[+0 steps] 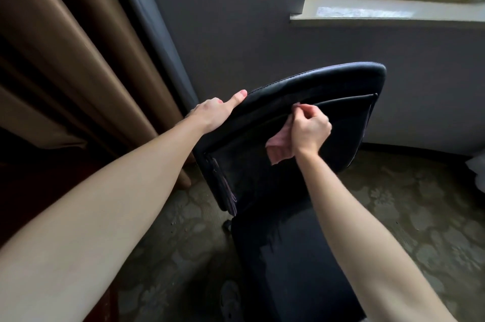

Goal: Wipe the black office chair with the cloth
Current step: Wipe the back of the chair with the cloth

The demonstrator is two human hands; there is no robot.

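Left hand [215, 113] on chair [341, 80] edge; right hand [311, 130], cloth [279, 149]

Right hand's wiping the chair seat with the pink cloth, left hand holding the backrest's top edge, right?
Not the seat: in the head view the right hand holds the pink cloth against the backrest; the left hand grips its top edge.

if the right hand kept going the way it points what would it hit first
Probably the black office chair's padded top rim, just beyond the pink cloth it pinches; depth is unclear.
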